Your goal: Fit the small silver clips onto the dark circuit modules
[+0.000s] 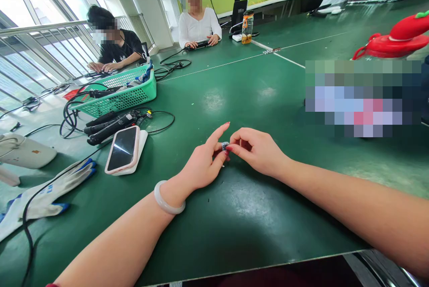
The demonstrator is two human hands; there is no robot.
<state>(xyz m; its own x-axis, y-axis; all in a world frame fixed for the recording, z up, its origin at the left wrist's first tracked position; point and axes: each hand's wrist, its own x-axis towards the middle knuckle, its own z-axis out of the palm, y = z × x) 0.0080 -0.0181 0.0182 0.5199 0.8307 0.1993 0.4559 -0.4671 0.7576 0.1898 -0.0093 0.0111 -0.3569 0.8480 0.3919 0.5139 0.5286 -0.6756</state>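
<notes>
On my feed, small grey piece (225, 146) sits mid-frame, just above the bench (268, 233), pinched between fingertips; too small for me to say what it is. Left hand (201, 164): grip closed on the piece with thumb and a finger, index pointing away toward the top of the frame. Right hand (259, 150): grip closed on it from the other side, thumb pressed to it, fingers curled. White bracelet (170, 197) on the left wrist.

Left of centre I get a phone (124, 149), screen up on a white object, near black handles (114, 128) and a green basket (134, 96) holding cables. Lower left: white-and-blue glove (50, 197), a black cable lying across it. Top centre: bottle (247, 30) with orange trim. Person in black (122, 45) upper left, person in white (200, 25) top centre, both handling items. Red item (395, 45) upper right.
</notes>
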